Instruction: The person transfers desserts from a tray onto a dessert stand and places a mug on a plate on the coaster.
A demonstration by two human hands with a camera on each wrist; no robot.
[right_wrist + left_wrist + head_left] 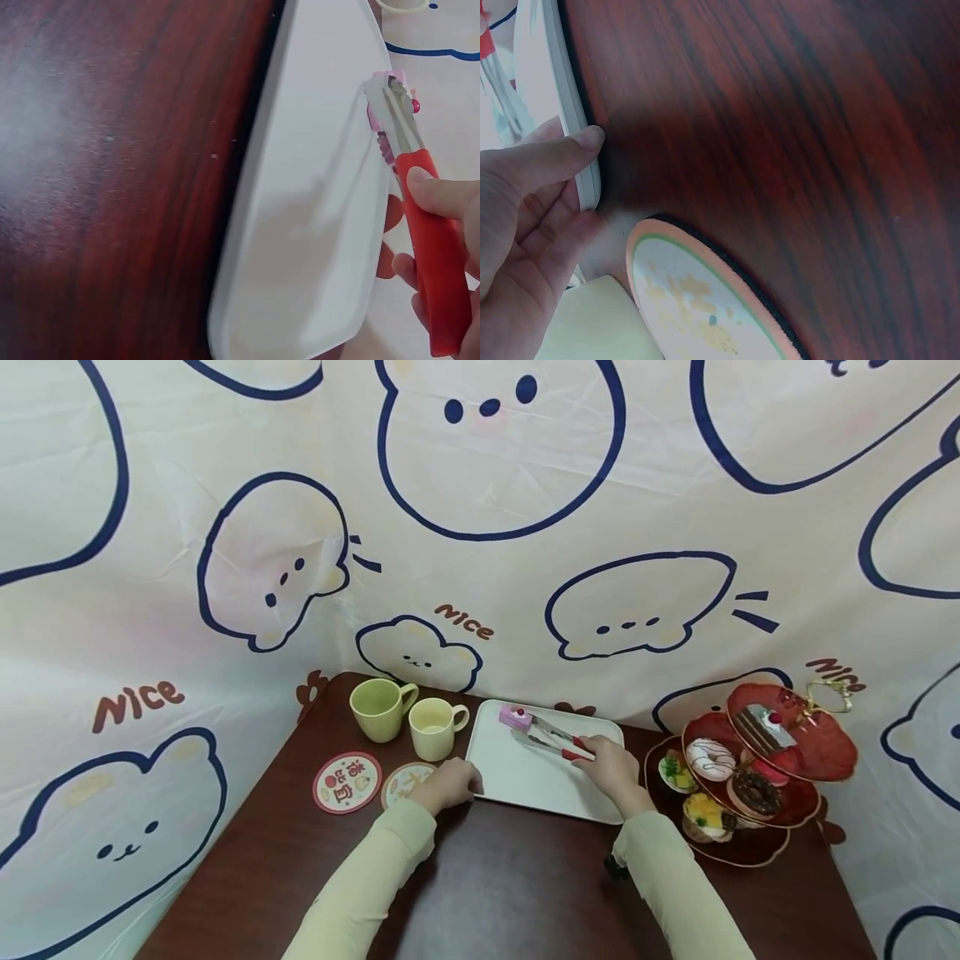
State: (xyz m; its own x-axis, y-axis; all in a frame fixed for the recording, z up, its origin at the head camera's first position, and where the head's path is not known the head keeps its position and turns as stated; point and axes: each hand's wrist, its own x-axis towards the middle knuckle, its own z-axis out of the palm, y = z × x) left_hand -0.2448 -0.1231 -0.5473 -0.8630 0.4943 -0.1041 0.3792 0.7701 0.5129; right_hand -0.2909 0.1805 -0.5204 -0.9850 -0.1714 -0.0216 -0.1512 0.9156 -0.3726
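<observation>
Nearest, the left hand [448,782] pinches the white tray [536,783]; the right hand [613,770], grip closed, holds red-handled tongs [436,255]. Beyond, their tips meet the pink cake [513,719] at the tray's far-left corner: apparently a placing step, next calling for release.

In the head view, the word "Nice" could be read 3 times on the cloth backdrop [450,577], always in brown-red letters. The left print [138,706] slanted upward; the middle print [465,622] slanted downward, as did the right print [821,666], which sat partly behind the top of the tiered stand [825,743]. The red-rimmed coaster [347,782] bore red Chinese characters; 1 looked like 宜, and the others were too small to read surely. In the left wrist view, the orange-rimmed coaster [697,296] carried a print too blurred to make out.
</observation>
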